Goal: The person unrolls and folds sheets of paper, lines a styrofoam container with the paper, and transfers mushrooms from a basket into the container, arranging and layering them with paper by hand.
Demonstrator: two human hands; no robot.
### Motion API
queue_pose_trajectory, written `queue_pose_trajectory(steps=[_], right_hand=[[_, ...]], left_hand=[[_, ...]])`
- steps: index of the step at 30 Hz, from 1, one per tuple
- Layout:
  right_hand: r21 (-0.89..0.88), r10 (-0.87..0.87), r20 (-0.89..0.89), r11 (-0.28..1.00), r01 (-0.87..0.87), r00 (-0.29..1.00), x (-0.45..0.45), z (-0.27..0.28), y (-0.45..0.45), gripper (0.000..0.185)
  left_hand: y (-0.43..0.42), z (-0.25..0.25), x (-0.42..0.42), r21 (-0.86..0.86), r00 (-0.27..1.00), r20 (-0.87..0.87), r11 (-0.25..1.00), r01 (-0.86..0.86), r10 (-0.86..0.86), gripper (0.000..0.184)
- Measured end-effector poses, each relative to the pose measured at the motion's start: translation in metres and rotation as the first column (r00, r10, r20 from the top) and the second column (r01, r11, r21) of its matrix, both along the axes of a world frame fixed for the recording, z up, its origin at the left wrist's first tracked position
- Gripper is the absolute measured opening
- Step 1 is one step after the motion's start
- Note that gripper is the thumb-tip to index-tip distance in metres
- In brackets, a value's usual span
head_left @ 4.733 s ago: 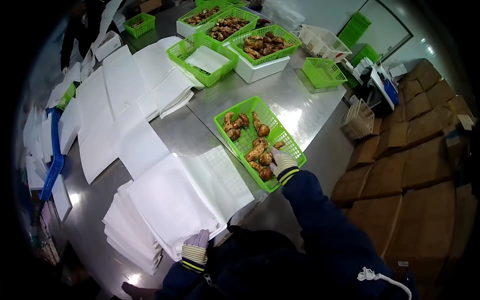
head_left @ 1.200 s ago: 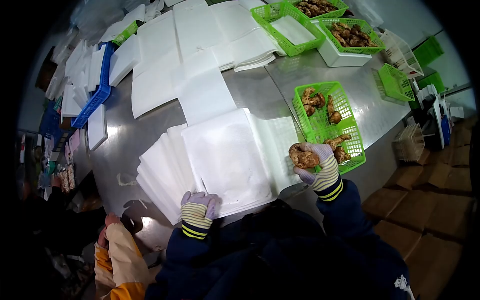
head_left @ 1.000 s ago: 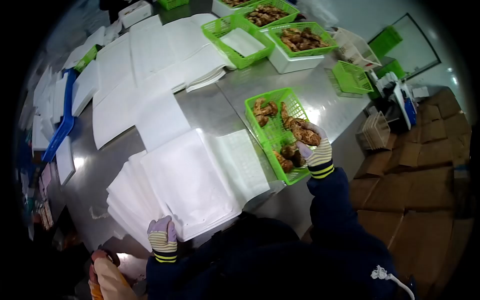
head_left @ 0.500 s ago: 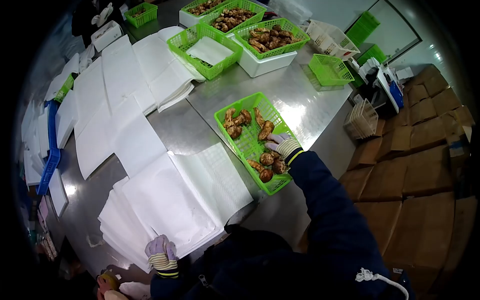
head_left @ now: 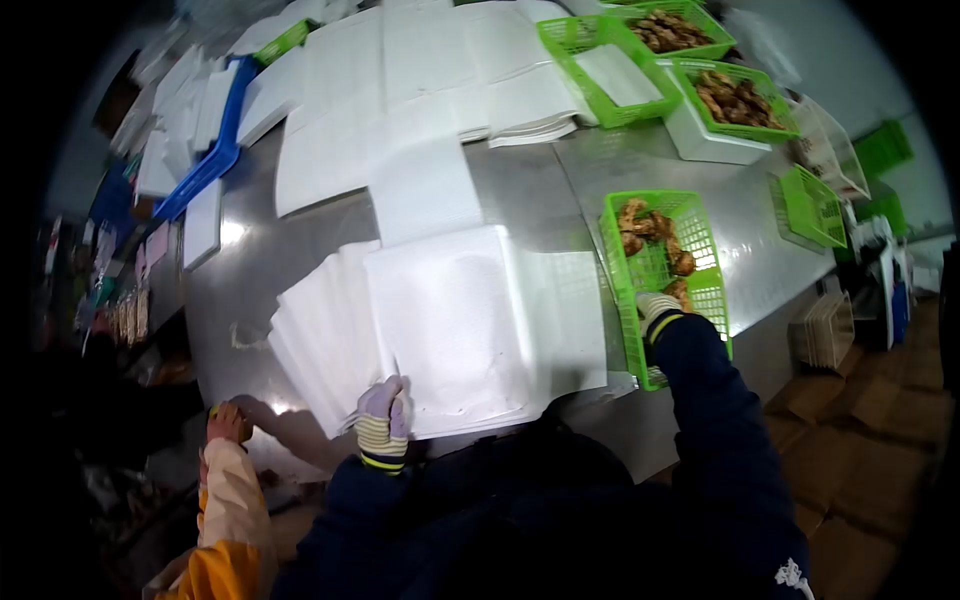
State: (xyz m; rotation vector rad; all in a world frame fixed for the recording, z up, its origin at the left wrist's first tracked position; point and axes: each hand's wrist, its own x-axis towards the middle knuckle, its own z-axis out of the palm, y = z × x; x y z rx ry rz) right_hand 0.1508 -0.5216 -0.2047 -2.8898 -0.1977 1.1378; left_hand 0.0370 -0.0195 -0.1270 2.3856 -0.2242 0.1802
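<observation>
My left hand (head_left: pixel 383 410), in a striped glove, is closed on the near edge of a stack of white foam sheets (head_left: pixel 445 320). The top sheet of the stack looks slightly curled at its edges. Off to the right, my gloved right hand (head_left: pixel 657 308) reaches into a green plastic basket (head_left: pixel 712 240). Brown mushrooms (head_left: pixel 655 226) lie at the far end of this basket, and another mushroom (head_left: pixel 678 292) is beside my right hand. The fingers of that hand are mostly hidden, and whether they hold a mushroom cannot be made out.
More white sheets (head_left: pixel 330 140) cover the far part of the metal table (head_left: pixel 270 220). Green baskets with mushrooms (head_left: pixel 735 100) stand at the back right. A blue crate (head_left: pixel 215 160) sits at the left. Another person's hand (head_left: pixel 229 424) rests at the table's near left edge.
The view has turned, so the table appears rotated and the basket sits more upright at the right. My right hand has moved nearer the basket's left side. My left hand stays at the sheets.
</observation>
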Motion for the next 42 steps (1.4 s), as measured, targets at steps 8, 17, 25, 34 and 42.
queue_pose_trajectory(steps=[8, 17, 25, 34, 42], right_hand=[[0.581, -0.515, 0.528, 0.799, 0.154, 0.676, -0.046, 0.179, 0.051, 0.05], [0.73, -0.506, -0.485, 0.216, 0.649, 0.714, -0.079, 0.087, 0.273, 0.035], [0.576, -0.197, -0.272, 0.751, 0.323, 0.942, -0.071, 0.093, 0.28, 0.035], [0.764, 0.132, 0.313, 0.553, -0.332, 0.941, -0.085, 0.064, 0.273, 0.035], [0.727, 0.12, 0.269, 0.626, -0.284, 0.955, -0.085, 0.064, 0.271, 0.037]], left_hand=[[0.019, -0.014, -0.022, -0.261, 0.963, -0.031, 0.928, -0.265, 0.266, 0.028], [0.009, 0.006, -0.017, -0.238, 0.971, -0.148, 0.946, -0.218, 0.187, 0.03], [0.001, 0.019, -0.003, -0.071, 0.998, 0.02, 0.996, 0.054, -0.052, 0.037], [-0.001, 0.015, -0.005, 0.359, 0.974, 0.002, 0.909, 0.212, -0.228, 0.044], [-0.006, -0.003, -0.016, 0.459, 0.989, -0.019, 0.877, 0.142, -0.15, 0.043]])
